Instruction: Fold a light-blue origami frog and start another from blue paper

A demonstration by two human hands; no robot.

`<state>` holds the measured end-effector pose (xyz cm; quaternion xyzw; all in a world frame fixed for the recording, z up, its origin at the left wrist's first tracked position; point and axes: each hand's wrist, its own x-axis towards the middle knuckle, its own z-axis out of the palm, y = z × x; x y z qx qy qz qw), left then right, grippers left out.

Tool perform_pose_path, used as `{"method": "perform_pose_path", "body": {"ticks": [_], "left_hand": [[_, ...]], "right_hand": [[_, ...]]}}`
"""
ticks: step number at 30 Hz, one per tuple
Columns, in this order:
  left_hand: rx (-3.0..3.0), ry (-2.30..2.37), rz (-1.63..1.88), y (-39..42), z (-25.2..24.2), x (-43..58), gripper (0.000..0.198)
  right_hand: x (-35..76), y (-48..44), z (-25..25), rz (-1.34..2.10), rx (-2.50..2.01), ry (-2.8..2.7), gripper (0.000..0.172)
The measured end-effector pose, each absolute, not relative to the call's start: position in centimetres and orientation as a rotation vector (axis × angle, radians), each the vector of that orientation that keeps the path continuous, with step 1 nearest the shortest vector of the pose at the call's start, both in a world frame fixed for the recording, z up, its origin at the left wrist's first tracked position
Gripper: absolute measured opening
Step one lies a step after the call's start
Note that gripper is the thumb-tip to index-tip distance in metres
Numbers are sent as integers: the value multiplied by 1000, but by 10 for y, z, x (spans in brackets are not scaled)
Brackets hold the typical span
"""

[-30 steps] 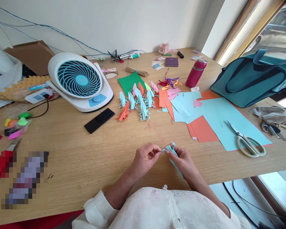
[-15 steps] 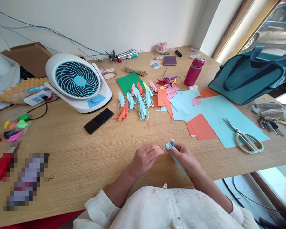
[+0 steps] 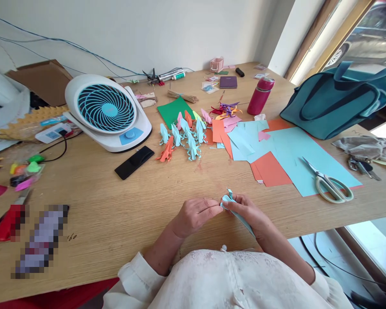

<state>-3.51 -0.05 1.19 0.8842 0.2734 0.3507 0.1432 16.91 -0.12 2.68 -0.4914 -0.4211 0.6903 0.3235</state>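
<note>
My right hand point(image 3: 249, 211) is closed around a folded light-blue paper piece point(image 3: 242, 219), with a curled strip sticking up at its far end. The fingertips of my left hand point(image 3: 197, 214) are pinched together at the paper's left end, on a small curl there. Both hands meet just above the near edge of the wooden table point(image 3: 141, 214). Beyond them stand several folded paper figures point(image 3: 193, 146) in light blue, orange and pink, with curled ends. Scissors with pale handles point(image 3: 333, 186) lie to the right on a large light-blue sheet point(image 3: 309, 159).
A white fan point(image 3: 109, 113) stands at the left behind a black case point(image 3: 134, 162). Orange sheets point(image 3: 272, 169) lie right of the figures. Farther back are a red bottle point(image 3: 260, 96) and a teal bag point(image 3: 334, 103). Red-handled scissors point(image 3: 6, 225) lie far left.
My hands stay together on the light-blue paper, with only a slight shift of the fingers. The view has moved a little; the things on the table have not.
</note>
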Motion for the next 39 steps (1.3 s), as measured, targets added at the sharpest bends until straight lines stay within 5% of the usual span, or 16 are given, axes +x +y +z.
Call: {"method": "perform_pose_path", "body": {"ticks": [9, 14, 23, 39], "left_hand": [[2517, 843, 1134, -2, 14, -31, 17], [1976, 1035, 1249, -10, 15, -14, 5], [1087, 1078, 1104, -14, 8, 6, 25], [1282, 1176, 1122, -10, 13, 3, 20]], "right_hand": [[163, -8, 28, 1731, -1299, -1164, 37], [157, -14, 27, 1563, -1264, -1180, 35], [151, -17, 9, 1292, -1238, -1308, 30], [147, -16, -7, 1249, -1202, -1319, 17]]}}
